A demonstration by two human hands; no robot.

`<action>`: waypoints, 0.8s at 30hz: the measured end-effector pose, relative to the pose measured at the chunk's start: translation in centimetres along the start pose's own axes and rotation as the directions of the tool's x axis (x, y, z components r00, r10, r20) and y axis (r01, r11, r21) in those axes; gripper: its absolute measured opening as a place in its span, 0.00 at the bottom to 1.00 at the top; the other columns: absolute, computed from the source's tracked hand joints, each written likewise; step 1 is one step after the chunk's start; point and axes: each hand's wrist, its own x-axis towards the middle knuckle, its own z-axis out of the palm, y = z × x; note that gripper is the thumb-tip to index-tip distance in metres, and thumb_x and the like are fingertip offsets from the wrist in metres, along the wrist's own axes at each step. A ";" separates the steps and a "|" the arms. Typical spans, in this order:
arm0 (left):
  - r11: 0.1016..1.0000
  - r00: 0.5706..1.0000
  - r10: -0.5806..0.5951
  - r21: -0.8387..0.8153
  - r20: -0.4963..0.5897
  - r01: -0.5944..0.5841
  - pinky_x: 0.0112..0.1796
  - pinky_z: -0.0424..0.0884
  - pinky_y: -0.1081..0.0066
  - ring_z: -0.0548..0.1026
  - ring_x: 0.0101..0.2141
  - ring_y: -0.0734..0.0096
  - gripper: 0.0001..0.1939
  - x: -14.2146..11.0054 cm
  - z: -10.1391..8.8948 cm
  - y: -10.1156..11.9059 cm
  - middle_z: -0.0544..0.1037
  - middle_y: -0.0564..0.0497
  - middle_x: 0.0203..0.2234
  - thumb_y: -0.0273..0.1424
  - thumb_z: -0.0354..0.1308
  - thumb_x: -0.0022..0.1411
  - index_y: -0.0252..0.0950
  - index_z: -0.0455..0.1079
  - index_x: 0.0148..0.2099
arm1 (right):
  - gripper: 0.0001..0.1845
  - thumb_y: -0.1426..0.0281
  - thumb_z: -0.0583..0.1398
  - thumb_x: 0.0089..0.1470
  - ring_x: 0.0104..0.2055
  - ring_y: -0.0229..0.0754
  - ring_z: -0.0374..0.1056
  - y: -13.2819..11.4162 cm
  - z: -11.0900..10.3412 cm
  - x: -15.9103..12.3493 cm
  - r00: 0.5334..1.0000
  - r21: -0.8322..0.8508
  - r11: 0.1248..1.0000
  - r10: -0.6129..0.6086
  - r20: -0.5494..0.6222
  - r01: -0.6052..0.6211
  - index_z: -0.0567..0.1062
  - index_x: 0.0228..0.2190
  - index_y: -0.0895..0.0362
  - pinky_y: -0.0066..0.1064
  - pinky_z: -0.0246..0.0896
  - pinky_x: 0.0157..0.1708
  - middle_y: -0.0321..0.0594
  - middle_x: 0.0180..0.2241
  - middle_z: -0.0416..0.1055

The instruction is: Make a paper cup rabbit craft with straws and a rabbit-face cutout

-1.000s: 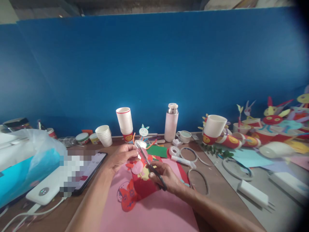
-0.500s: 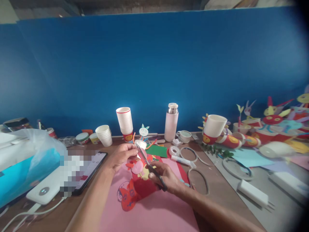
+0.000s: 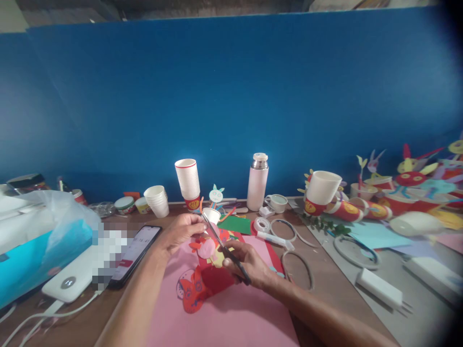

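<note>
My right hand point(image 3: 249, 262) is wrapped round the dark handles of a pair of scissors point(image 3: 235, 262). Their metal blades point up and left, with the tips beside the fingers of my left hand point(image 3: 186, 230). Thumb and fingertips of that hand are pinched together on what looks like a small scrap of paper, mostly hidden. Below lie a red paper cut-out with a drawn face point(image 3: 193, 291), a pink paper circle point(image 3: 207, 249) and red paper point(image 3: 220, 279), all on a large pink sheet point(image 3: 224, 323).
Behind the hands stand a stack of paper cups point(image 3: 188, 180), a paper figure point(image 3: 216, 195) in a cup and a pink thermos point(image 3: 257, 188). A phone point(image 3: 139, 255) and power bank point(image 3: 68, 284) lie left. Tape point(image 3: 261, 224), cables and decorated cups point(image 3: 408, 193) are on the right.
The view has shifted very slightly. Both hands and the scissors stay in nearly the same place, with the blades still beside the left fingertips.
</note>
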 end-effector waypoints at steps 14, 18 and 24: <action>0.997 1.000 0.017 -0.070 0.001 -0.017 0.27 0.64 0.73 0.68 0.22 0.76 0.10 0.6 0.6 -0.6 0.71 0.52 0.20 0.34 0.61 0.49 0.31 0.68 0.28 | 0.25 0.58 0.63 0.39 0.12 0.29 0.55 -0.6 0.2 -0.1 0.997 0.063 0.998 0.007 -0.078 -0.002 0.64 0.35 0.61 0.20 0.46 0.11 0.27 0.14 0.61; 0.994 1.000 0.015 -0.105 -0.014 -0.017 0.27 0.64 0.74 0.67 0.22 0.78 0.09 0.6 0.5 -0.7 0.70 0.53 0.21 0.33 0.61 0.49 0.32 0.68 0.28 | 0.27 0.57 0.63 0.38 0.12 0.29 0.55 -0.8 0.4 -0.2 0.996 0.047 0.999 0.013 -0.083 -0.009 0.64 0.36 0.62 0.21 0.46 0.11 0.27 0.14 0.61; 0.995 1.000 0.019 -0.094 -0.024 -0.021 0.29 0.64 0.73 0.68 0.22 0.77 0.06 0.5 0.4 -0.6 0.70 0.55 0.20 0.31 0.59 0.48 0.33 0.67 0.26 | 0.25 0.56 0.63 0.39 0.13 0.29 0.55 -0.6 0.3 -0.2 0.998 0.032 0.999 -0.005 -0.059 0.007 0.65 0.34 0.60 0.20 0.47 0.11 0.28 0.14 0.61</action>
